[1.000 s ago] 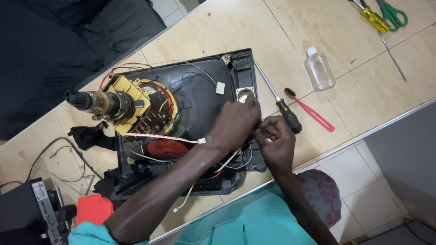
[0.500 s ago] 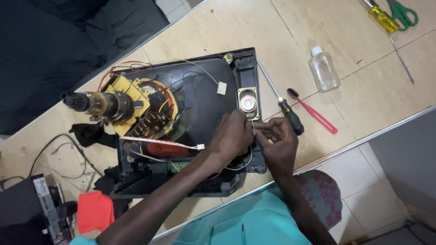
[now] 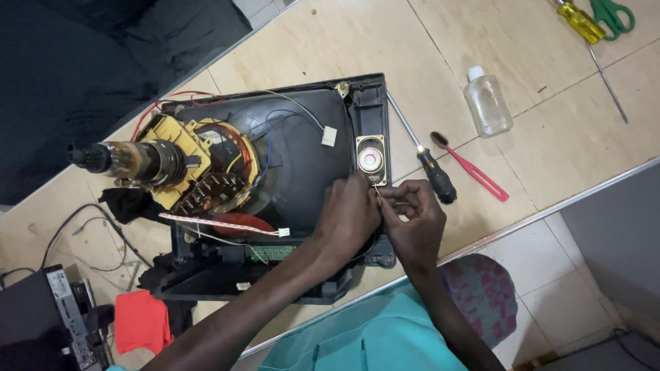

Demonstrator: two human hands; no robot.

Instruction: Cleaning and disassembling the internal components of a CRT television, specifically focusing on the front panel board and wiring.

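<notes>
A picture tube (image 3: 289,154) lies face down in its black front frame (image 3: 375,103) on a plywood table (image 3: 330,41), its neck and yellow deflection yoke (image 3: 199,168) pointing left. A small oval speaker (image 3: 371,159) sits in the frame's right side. My left hand (image 3: 347,216) and my right hand (image 3: 411,223) meet just below the speaker, both pinching a thin white wire (image 3: 379,194) that runs down from it.
A black-handled screwdriver (image 3: 430,168), a pink toothbrush (image 3: 474,172) and a clear plastic bottle (image 3: 487,102) lie right of the frame. Yellow screwdriver (image 3: 581,20) and green scissors (image 3: 612,14) at top right. Black box (image 3: 41,316), red cloth (image 3: 141,319) and cables at left.
My left hand slid down off the speaker, which now shows fully. Both hands closed together on the thin wire below it. The view shifted slightly.
</notes>
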